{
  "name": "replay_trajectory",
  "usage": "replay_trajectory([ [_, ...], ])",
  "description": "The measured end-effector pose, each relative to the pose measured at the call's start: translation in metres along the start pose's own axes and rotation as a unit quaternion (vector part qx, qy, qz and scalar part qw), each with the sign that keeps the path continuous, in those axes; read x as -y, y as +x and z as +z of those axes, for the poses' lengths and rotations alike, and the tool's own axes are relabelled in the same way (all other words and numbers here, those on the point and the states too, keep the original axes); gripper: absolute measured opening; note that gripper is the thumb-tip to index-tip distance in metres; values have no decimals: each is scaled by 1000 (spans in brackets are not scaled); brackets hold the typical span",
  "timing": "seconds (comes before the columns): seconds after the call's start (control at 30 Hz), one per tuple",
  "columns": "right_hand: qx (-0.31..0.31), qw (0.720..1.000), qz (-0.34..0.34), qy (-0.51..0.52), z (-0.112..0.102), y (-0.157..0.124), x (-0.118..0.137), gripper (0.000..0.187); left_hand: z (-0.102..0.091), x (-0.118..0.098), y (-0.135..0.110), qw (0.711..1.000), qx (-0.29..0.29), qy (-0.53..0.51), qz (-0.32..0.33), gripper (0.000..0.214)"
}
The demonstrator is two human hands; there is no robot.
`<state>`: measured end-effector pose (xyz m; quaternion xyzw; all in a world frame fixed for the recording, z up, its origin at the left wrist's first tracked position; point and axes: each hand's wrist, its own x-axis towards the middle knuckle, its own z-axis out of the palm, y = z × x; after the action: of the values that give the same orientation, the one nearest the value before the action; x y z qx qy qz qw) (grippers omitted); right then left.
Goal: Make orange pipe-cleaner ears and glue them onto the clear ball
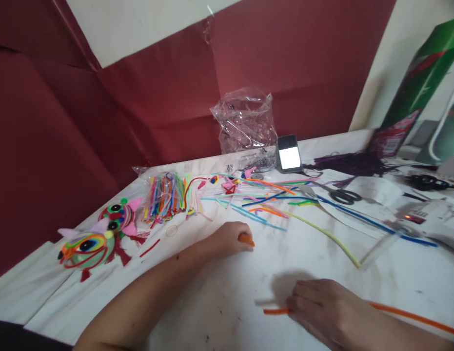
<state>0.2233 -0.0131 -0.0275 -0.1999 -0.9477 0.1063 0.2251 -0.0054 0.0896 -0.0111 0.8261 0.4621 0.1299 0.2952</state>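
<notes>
My left hand [232,238] is closed around a small orange piece [247,240], whose end pokes out past the fingers; it looks like a bent pipe cleaner. Lower right, my right hand [322,307] grips a long orange pipe cleaner [413,314] from above. One short end of it sticks out left of the fingers, and the long part runs off under the wrist to the right edge. Beyond my hands, loose pipe cleaners in blue, yellow and orange lie across the white table [219,312].
Two decorated animal-face crafts [89,248] sit at the left. Behind are a bundle of colourful pipe cleaners [168,195], a clear plastic bag [246,122] and a phone [288,153]. Scissors [342,196], paper, a glue gun [427,217] and purple thread [351,164] lie at the right.
</notes>
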Motion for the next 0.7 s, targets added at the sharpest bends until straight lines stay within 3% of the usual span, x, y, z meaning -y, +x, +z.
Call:
replay_trajectory([
  [0.07, -5, 1000, -3, -5, 2, 0, 0, 32, -14, 13, 4, 995, -48, -72, -43, 15],
  [0.13, -14, 1000, -7, -6, 3, 1, 0, 32, -30, 28, 15, 979, -160, -91, -90, 25],
  [0.17, -19, 1000, -8, -5, 4, 2, 1, 32, -37, 35, 22, 974, -183, -88, -97, 30],
  [0.27, -38, 999, -8, 2, 4, 4, 2, 32, -52, 51, 52, 972, -196, -88, -100, 35],
  [0.43, -56, 998, 2, -6, 5, 5, 0, 33, -47, 60, 93, 973, -214, -66, -59, 35],
  [0.57, -56, 998, 11, -9, 3, 6, -2, 35, -44, 63, 99, 968, -242, -57, -38, 44],
  [0.7, -48, 999, 24, -5, 1, 6, -3, 31, -51, 60, 84, 947, -310, -69, -45, 45],
])
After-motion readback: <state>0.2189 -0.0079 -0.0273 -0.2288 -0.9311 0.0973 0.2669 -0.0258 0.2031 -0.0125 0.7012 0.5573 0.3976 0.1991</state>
